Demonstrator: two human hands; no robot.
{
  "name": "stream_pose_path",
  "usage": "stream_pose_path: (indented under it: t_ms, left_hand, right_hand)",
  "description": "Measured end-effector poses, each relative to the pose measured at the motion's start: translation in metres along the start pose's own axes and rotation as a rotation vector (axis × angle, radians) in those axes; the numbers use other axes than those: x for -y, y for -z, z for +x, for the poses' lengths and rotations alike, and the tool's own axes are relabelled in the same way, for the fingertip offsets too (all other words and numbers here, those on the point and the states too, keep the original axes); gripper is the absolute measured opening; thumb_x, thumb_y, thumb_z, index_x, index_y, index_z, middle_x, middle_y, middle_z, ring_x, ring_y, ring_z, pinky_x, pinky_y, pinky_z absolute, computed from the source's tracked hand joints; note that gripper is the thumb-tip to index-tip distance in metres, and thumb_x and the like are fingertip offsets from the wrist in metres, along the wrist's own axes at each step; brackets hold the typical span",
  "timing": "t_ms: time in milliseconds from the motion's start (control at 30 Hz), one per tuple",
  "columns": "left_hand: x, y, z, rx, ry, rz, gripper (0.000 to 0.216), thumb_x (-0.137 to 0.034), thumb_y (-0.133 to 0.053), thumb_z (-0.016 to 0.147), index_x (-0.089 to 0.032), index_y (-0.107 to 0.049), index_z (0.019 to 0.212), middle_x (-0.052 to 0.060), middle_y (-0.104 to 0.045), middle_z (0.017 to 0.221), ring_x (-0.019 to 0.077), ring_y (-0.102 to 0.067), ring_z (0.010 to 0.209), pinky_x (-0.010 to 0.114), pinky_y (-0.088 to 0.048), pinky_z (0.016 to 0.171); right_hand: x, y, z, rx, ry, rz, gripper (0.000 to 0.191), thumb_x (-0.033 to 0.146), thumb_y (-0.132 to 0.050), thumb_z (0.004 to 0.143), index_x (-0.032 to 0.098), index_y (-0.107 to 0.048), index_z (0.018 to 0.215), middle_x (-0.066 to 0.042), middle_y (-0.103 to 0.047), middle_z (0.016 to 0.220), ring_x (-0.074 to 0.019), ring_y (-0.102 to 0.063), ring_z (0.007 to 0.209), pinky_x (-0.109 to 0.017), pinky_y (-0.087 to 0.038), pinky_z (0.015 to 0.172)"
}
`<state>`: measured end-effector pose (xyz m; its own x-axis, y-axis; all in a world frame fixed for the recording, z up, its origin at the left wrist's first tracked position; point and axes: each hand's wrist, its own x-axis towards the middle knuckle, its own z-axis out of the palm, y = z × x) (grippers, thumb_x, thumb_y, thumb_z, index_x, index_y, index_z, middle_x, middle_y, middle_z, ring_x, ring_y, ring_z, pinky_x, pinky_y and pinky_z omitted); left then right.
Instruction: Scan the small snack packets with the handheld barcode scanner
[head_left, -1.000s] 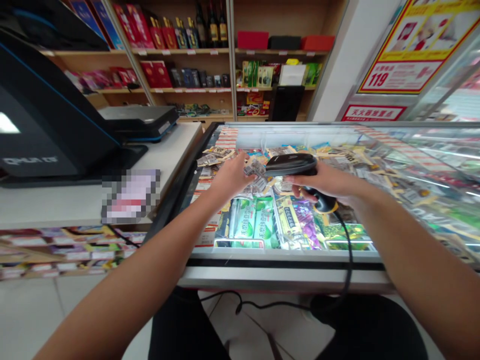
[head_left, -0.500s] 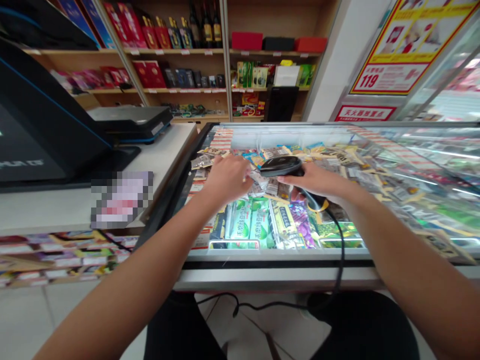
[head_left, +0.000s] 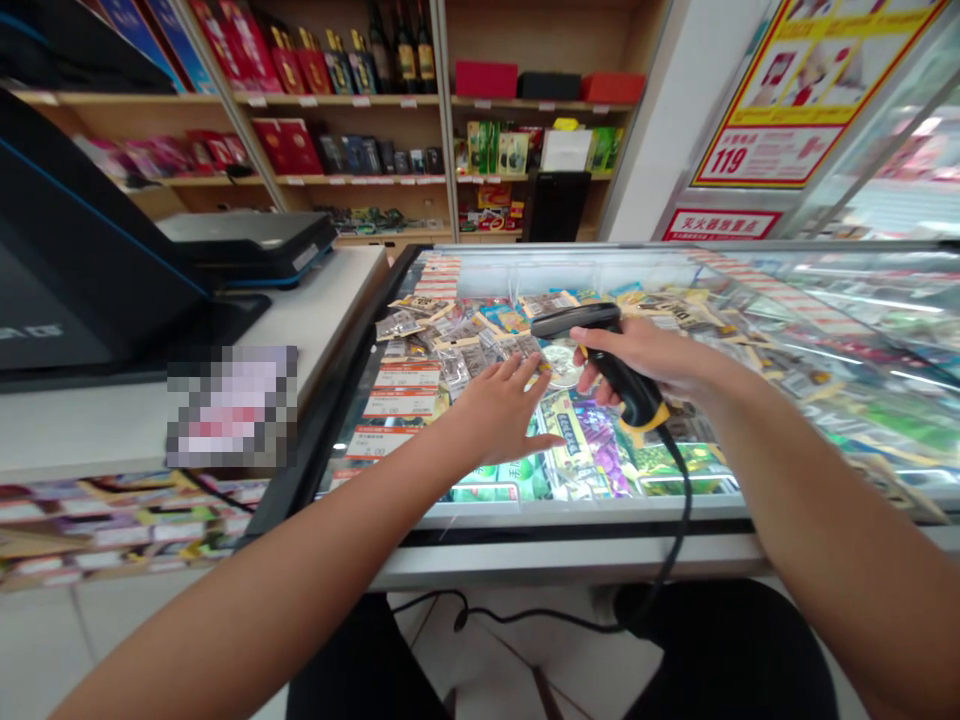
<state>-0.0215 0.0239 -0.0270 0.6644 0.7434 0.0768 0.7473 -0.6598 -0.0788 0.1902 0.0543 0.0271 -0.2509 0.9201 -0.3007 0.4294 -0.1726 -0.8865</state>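
My right hand (head_left: 651, 357) grips a black corded barcode scanner (head_left: 592, 345) with a yellow band near its base, its head pointing left over the glass top of a display freezer (head_left: 570, 515). My left hand (head_left: 504, 408) lies open, fingers spread flat on the glass just left of the scanner. Several small barcode slips and packets (head_left: 450, 340) lie scattered on the glass beyond the fingers. Green and purple ice-cream packs (head_left: 600, 450) show through the glass beneath both hands.
A black checkout terminal (head_left: 82, 270) and a flat black device (head_left: 247, 245) stand on the white counter (head_left: 315, 310) to the left. Wooden shelves (head_left: 442, 100) with bottles and boxes fill the back wall. The scanner cord (head_left: 675, 540) hangs over the freezer's front edge.
My left hand has let go of the small slips, pulled back toward me and flattened on the glass. The scanner has shifted slightly right and tilted.
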Motion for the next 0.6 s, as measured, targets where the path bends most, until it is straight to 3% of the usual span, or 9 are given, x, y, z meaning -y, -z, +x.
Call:
stream_pose_path:
  t_ms: [267,400,500,600]
  left_hand:
    - [-0.003,0.002,-0.001,0.067,0.017,-0.008,0.092,-0.073,-0.039,0.091,-0.009,-0.031,0.156,0.022,-0.019,0.166,0.0405,-0.020,0.152,0.051,-0.023,0.120]
    - [0.001,0.001,-0.001,-0.020,0.020,0.031,0.083,-0.072,-0.041,0.091,-0.014,-0.041,0.151,0.020,-0.034,0.161,0.0392,-0.035,0.146,0.050,-0.031,0.115]
    - [0.014,0.002,0.002,-0.117,0.067,0.114,0.066,-0.065,-0.043,0.094,-0.016,-0.057,0.134,0.021,-0.051,0.145,0.0383,-0.048,0.132,0.050,-0.037,0.106]
    - [0.037,0.001,0.006,-0.178,0.099,0.179,0.049,-0.055,-0.046,0.096,-0.017,-0.061,0.124,0.020,-0.053,0.140,0.0375,-0.044,0.134,0.051,-0.034,0.108]
  right_hand:
    - [-0.001,-0.006,0.002,0.025,0.017,0.060,0.040,0.058,-0.067,0.086,0.020,-0.059,0.078,-0.007,-0.068,0.064,-0.0157,-0.061,0.048,-0.027,-0.052,0.045]
    - [-0.003,-0.004,0.003,-0.021,0.036,0.006,0.040,0.059,-0.066,0.087,0.019,-0.062,0.085,-0.010,-0.071,0.071,-0.0178,-0.064,0.050,-0.028,-0.052,0.042]
    - [-0.002,-0.002,0.004,-0.097,0.046,-0.013,0.039,0.056,-0.065,0.089,0.018,-0.062,0.098,-0.012,-0.074,0.080,-0.0173,-0.063,0.047,-0.027,-0.049,0.037]
    - [0.001,-0.003,0.004,-0.126,0.044,0.002,0.036,0.051,-0.065,0.091,0.018,-0.063,0.105,-0.012,-0.075,0.081,-0.0149,-0.060,0.044,-0.025,-0.047,0.036]
